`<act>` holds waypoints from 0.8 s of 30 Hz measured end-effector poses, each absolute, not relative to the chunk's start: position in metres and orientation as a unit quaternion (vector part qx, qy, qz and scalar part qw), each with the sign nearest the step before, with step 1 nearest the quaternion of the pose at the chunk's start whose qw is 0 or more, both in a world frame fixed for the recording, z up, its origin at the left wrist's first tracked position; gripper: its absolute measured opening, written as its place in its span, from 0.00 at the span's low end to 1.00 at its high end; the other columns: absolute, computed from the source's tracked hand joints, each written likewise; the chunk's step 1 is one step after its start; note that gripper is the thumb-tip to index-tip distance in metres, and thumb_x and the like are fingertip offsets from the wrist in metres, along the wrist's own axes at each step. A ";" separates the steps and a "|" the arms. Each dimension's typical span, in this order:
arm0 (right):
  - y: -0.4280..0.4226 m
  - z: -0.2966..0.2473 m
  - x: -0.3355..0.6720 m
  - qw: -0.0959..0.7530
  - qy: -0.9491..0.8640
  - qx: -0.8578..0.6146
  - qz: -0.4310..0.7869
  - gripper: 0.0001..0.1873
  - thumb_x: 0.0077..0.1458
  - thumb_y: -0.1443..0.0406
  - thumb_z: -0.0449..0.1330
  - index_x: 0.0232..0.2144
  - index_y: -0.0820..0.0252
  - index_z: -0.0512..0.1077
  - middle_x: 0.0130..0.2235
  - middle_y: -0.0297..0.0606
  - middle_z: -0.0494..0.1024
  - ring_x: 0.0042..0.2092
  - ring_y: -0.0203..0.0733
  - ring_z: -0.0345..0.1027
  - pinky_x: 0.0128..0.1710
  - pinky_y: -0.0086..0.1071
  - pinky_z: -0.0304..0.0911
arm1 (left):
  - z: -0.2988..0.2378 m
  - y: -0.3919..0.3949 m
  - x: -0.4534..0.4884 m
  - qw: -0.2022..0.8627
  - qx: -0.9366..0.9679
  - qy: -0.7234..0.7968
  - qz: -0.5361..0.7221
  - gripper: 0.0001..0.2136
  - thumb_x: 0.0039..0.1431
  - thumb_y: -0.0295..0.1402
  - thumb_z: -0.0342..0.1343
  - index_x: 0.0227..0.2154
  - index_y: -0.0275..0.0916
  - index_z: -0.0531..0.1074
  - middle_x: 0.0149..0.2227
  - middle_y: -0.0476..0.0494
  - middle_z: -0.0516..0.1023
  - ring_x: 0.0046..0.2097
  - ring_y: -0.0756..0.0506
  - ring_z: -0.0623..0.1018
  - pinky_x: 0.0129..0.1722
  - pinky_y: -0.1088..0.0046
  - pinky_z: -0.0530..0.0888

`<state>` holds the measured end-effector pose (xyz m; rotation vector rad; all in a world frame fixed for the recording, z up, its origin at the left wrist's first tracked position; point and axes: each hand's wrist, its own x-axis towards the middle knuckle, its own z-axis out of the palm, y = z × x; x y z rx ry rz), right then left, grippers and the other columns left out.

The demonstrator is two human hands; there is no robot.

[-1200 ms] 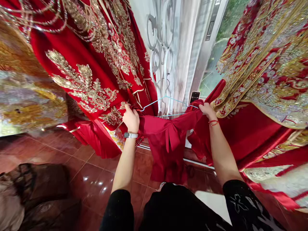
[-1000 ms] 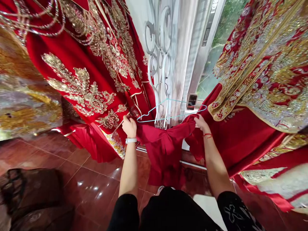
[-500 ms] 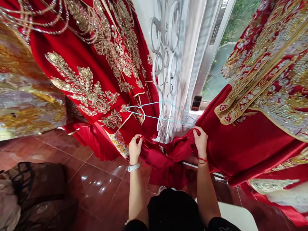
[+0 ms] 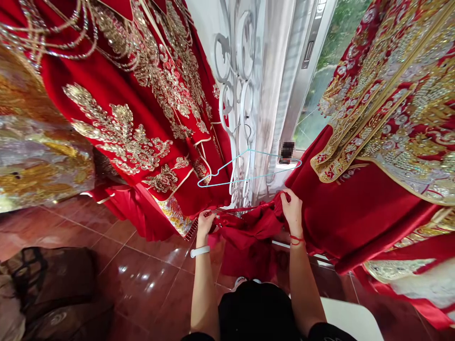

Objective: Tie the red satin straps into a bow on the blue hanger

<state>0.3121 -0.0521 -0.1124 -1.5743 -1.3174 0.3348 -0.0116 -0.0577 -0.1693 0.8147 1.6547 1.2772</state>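
A plain dark red garment (image 4: 245, 232) is stretched between my two hands, its lower part hanging toward the floor. At its left end, my left hand (image 4: 206, 222) pinches the upper edge with thumb and fingers. My right hand (image 4: 291, 207) grips the bunched cloth at the right end, a little higher. Just above the cloth hangs a light blue wire hanger (image 4: 249, 177), its hook against the white scrolled metal rack (image 4: 245, 94). Nothing hangs on that hanger. What kind of garment I hold is hard to make out from its folds.
Red gowns with gold beading (image 4: 121, 128) hang at the left, and a beaded red and gold gown (image 4: 401, 123) hangs at the right. A window (image 4: 316, 104) is behind. Dark bags (image 4: 53, 279) lie on the tiled floor, and a white seat (image 4: 350, 319) is at lower right.
The blue hanger has swung round and shifted right, its right end now showing fully. My left hand has moved slightly right and down, and the cloth between my hands has shifted and refolded.
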 end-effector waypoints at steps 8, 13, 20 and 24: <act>-0.059 -0.107 0.316 0.510 -0.545 -0.651 0.139 0.19 0.58 0.56 0.50 0.36 0.61 0.76 0.38 0.49 0.82 0.36 0.47 0.73 0.40 0.36 0.64 | -0.176 -0.068 -0.001 0.542 0.291 0.520 0.593 0.26 0.38 0.30 0.64 0.41 0.43 0.59 0.31 0.49 0.82 0.26 0.51 0.78 0.29 0.77 0.73; -0.063 -0.107 0.315 0.502 -0.546 -0.653 0.152 0.19 0.58 0.56 0.51 0.36 0.61 0.76 0.38 0.49 0.82 0.36 0.47 0.73 0.40 0.36 0.64 | -0.178 -0.076 0.000 0.569 0.331 0.483 0.577 0.29 0.40 0.34 0.66 0.47 0.44 0.61 0.39 0.43 0.83 0.30 0.49 0.80 0.32 0.73 0.76; -0.062 -0.108 0.314 0.497 -0.553 -0.652 0.153 0.21 0.58 0.54 0.51 0.39 0.62 0.78 0.37 0.49 0.83 0.36 0.48 0.73 0.40 0.37 0.65 | -0.185 -0.077 0.007 0.455 0.409 0.538 0.580 0.30 0.45 0.42 0.66 0.51 0.37 0.66 0.34 0.44 0.81 0.34 0.45 0.80 0.36 0.69 0.76; -0.060 -0.110 0.317 0.476 -0.579 -0.644 0.154 0.23 0.61 0.56 0.48 0.43 0.63 0.77 0.42 0.52 0.82 0.40 0.50 0.74 0.43 0.39 0.65 | -0.178 -0.082 0.006 0.256 0.494 0.682 0.475 0.20 0.56 0.36 0.59 0.52 0.40 0.70 0.33 0.45 0.78 0.34 0.44 0.78 0.39 0.67 0.74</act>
